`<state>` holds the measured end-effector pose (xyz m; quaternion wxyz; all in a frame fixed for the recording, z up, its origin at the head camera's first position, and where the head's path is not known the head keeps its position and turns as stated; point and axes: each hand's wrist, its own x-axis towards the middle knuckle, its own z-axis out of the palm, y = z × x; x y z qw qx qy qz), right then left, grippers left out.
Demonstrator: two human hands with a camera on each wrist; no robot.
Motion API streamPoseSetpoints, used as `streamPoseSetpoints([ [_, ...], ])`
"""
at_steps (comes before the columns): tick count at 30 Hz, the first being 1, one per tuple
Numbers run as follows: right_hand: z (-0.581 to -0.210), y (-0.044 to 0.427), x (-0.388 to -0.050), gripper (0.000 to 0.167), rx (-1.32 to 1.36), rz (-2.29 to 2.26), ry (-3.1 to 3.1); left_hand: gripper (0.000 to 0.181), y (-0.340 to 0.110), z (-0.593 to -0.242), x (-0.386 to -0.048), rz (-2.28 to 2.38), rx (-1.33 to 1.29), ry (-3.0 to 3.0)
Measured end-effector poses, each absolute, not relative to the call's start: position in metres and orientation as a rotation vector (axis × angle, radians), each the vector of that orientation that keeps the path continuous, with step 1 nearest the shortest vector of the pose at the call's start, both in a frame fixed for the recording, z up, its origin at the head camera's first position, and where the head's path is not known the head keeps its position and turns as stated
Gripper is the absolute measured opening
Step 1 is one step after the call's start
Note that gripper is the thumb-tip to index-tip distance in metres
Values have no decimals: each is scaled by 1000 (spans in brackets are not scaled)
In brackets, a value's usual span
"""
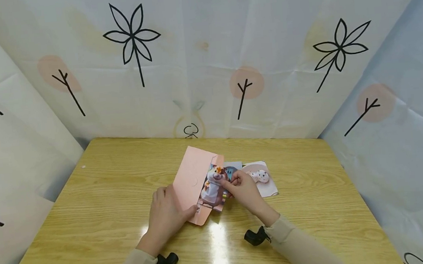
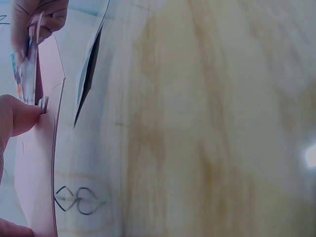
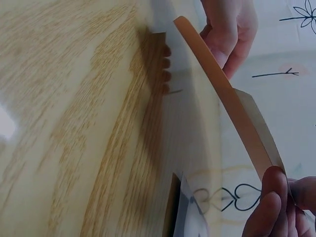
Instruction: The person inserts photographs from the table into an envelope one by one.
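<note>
My left hand (image 1: 167,213) grips a pink envelope (image 1: 190,175) by its lower left side, thumb at the lower edge near the opening. A picture card (image 1: 212,188) of a hamster-like animal stands partly out of the envelope's right side. My right hand (image 1: 246,189) pinches this card at its right edge between thumb and fingers. In the left wrist view the right hand (image 2: 42,22) holds the card (image 2: 28,81) above the envelope's mouth, beside the left thumb. The right wrist view has the envelope (image 3: 222,94) edge-on, raised off the table.
Behind my right hand, a bluish card (image 1: 234,165) and a white card with a pale animal picture (image 1: 273,185) lie on the wooden table (image 1: 307,190). White cloth with drawn flowers (image 1: 205,65) hangs behind and at both sides.
</note>
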<state>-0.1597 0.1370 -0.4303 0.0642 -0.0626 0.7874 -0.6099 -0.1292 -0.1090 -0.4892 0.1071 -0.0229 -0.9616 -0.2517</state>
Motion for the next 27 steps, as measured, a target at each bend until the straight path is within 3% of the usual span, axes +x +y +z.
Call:
streamPoseSetpoints([
  [8,-418,132,-155,24,-207,-1980,2199,99,-112,-490,-129,-753,-47,-2827],
  [14,-437,131,-163,27,-145,-1988,2189,97,-112,-492,-128,-764,-41,-2819],
  [27,-452,131,-170,19,-164,-1656,2492,95,-108,-489,-130,-766,-54,-2808],
])
